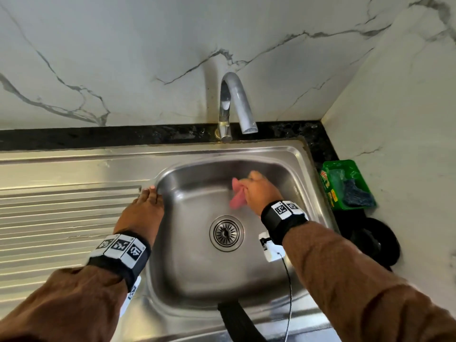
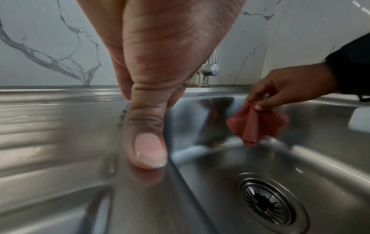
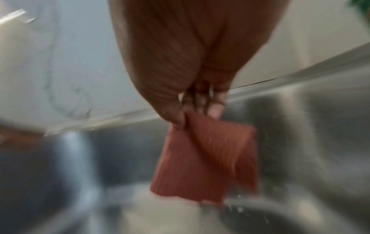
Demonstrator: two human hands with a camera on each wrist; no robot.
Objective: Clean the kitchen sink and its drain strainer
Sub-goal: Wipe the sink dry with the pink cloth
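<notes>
Right fingers: thumb (image 3: 176, 117) and fingertips pinch the top edge of a red cloth (image 3: 206, 159), closed tight on it.
Right hand (image 1: 261, 193): back of the hand up, reaching into the far right part of the basin, wrist band behind it.
Cloth: hangs down from the pinch, long axis roughly vertical, free end pointing at the basin floor; the head view shows it blurred.
Left fingers: straight and together, tips resting on the sink (image 1: 187, 275) at its left rim, holding nothing; the thumb (image 2: 148, 148) lies flat on the steel.
Left hand (image 1: 143, 211): palm down, forearm stretched forward along the draining board (image 1: 61, 213).
Strainer (image 1: 227, 233): seated in the drain at the basin's centre, near side of the cloth.
Left wrist view only: tap lever (image 2: 210, 69) standing upright behind the rim.
Head view only: tap (image 1: 234, 104) arching over the basin; green box (image 1: 345, 183) on the counter to the right.
</notes>
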